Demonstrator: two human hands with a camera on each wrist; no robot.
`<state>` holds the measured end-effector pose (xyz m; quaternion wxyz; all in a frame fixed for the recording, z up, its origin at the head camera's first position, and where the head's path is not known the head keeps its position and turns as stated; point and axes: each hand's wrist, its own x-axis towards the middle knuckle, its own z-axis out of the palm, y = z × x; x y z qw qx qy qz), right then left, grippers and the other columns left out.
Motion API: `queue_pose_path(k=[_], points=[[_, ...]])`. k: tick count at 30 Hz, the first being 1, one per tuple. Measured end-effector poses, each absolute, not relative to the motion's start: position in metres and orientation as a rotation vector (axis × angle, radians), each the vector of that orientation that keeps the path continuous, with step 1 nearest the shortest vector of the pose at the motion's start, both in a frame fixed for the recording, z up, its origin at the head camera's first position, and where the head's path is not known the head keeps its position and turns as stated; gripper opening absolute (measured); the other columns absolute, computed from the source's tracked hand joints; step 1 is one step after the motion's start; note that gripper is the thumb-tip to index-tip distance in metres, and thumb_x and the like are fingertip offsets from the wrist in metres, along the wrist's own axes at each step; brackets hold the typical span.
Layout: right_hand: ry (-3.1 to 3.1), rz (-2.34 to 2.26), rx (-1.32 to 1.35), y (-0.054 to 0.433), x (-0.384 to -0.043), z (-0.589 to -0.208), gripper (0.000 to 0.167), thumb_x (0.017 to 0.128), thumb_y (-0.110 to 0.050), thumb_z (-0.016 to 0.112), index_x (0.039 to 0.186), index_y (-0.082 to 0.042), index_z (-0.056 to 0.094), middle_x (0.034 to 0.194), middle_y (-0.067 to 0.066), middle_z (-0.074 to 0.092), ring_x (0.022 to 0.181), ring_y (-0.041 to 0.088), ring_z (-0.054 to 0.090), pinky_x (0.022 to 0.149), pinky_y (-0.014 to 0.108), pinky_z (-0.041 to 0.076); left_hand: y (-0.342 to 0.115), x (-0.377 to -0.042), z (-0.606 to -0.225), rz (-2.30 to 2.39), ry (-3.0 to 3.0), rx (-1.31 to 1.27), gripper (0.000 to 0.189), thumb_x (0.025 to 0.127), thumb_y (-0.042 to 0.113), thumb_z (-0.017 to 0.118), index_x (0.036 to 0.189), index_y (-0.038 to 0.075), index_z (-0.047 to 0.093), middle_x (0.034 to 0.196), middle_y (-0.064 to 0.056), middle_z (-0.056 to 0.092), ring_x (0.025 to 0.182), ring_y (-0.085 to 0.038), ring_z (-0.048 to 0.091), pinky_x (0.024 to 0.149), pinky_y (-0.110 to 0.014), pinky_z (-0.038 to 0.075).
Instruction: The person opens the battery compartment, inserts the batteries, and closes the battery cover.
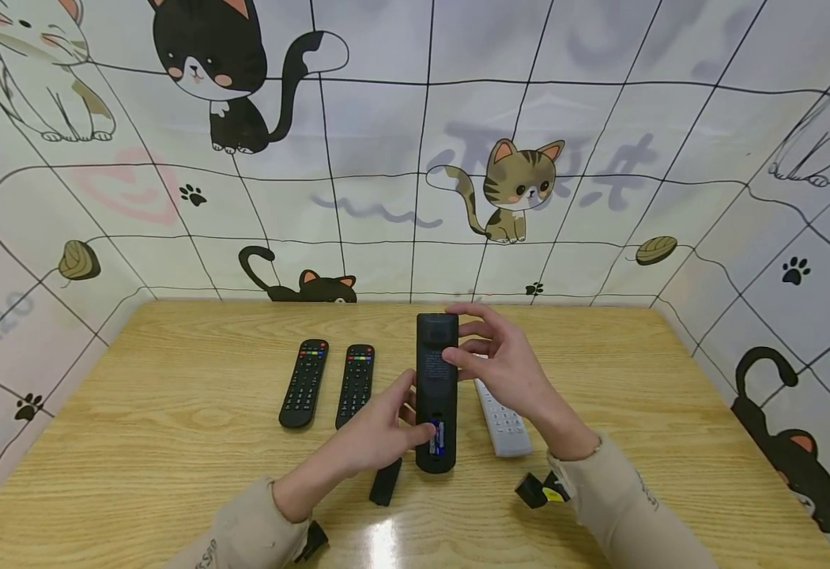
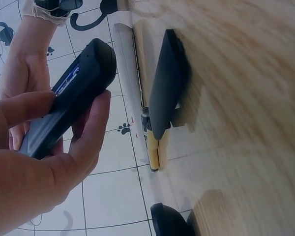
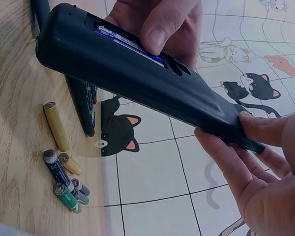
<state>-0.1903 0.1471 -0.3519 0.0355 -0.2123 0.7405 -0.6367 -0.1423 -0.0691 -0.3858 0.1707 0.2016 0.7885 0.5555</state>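
Observation:
A black remote control (image 1: pixel 437 387) is held up over the table, its back and open battery compartment facing me. A blue battery (image 1: pixel 437 437) sits in the compartment, also plain in the right wrist view as a blue-and-white cell (image 3: pixel 128 44). My left hand (image 1: pixel 379 431) grips the lower end, fingers behind it and thumb on the battery. My right hand (image 1: pixel 496 359) holds the upper end between thumb and fingers. Below the left hand, a slim dark battery cover (image 1: pixel 386 482) lies on the table; in the left wrist view this dark cover (image 2: pixel 168 86) appears close by.
Two black remotes (image 1: pixel 304 385) (image 1: pixel 356 379) lie at left, buttons up. A white remote (image 1: pixel 506 427) lies at right, partly behind the right hand. Several loose batteries (image 3: pixel 55 125) (image 3: pixel 66 196) rest on the wooden table (image 1: pixel 194 442). Cat-patterned sheeting (image 1: pixel 386 118) surrounds the table.

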Motion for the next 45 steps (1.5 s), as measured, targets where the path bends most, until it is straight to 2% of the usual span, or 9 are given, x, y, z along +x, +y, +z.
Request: queue_pose_path(k=[6,18,26,34,38,45], points=[[2.294,-1.947,-0.623,0.148,-0.191,-0.352,0.054,0.096,0.0,0.071,0.145,-0.013,0.053,0.119,0.022,0.064,0.091,0.031,0.071,0.072,0.044,0.062,-0.068,-0.141,-0.387,1.57,2.244,0.587,0.046,0.099,0.01,0.067,0.139,0.004,0.045,0.111,-0.011,0.061,0.094,-0.021,0.062,0.074,-0.038,0.054],[2.295,-1.94,-0.591,0.15,-0.194,-0.352,0.055,0.097,-0.001,0.071,0.147,-0.01,0.051,0.12,0.023,0.064,0.094,0.032,0.071,0.072,0.044,0.062,-0.071,-0.14,-0.389,1.549,2.276,0.592,0.05,0.101,0.02,0.069,0.142,0.006,0.047,0.115,-0.009,0.061,0.101,-0.021,0.062,0.079,-0.039,0.054],[2.292,-1.944,-0.562,0.155,-0.196,-0.351,0.055,0.097,-0.002,0.07,0.148,-0.011,0.051,0.121,0.023,0.063,0.095,0.032,0.071,0.073,0.044,0.062,-0.077,-0.139,-0.389,1.499,2.348,0.646,0.046,0.099,0.015,0.069,0.139,0.003,0.05,0.11,-0.007,0.062,0.102,-0.019,0.063,0.08,-0.035,0.054],[2.296,-1.943,-0.543,0.158,-0.197,-0.353,0.057,0.097,-0.001,0.071,0.149,-0.009,0.049,0.122,0.023,0.063,0.094,0.03,0.071,0.073,0.045,0.062,-0.085,-0.138,-0.391,1.359,2.458,0.764,0.03,0.095,0.003,0.071,0.123,-0.001,0.061,0.109,-0.013,0.061,0.096,-0.023,0.062,0.079,-0.033,0.055],[2.306,-1.939,-0.532,0.16,-0.197,-0.353,0.057,0.097,-0.001,0.071,0.149,-0.011,0.049,0.121,0.022,0.064,0.094,0.029,0.071,0.073,0.045,0.062,-0.088,-0.135,-0.39,1.065,2.59,0.797,0.031,0.089,0.006,0.079,0.117,0.001,0.066,0.107,-0.008,0.06,0.096,-0.023,0.06,0.08,-0.035,0.053],[2.31,-1.931,-0.523,0.162,-0.199,-0.354,0.057,0.097,0.0,0.07,0.149,-0.01,0.049,0.121,0.023,0.063,0.096,0.03,0.071,0.074,0.044,0.062,-0.089,-0.129,-0.384,0.706,2.617,0.725,0.027,0.086,0.009,0.084,0.11,0.004,0.072,0.097,-0.002,0.055,0.079,-0.014,0.05,0.069,-0.029,0.048]])
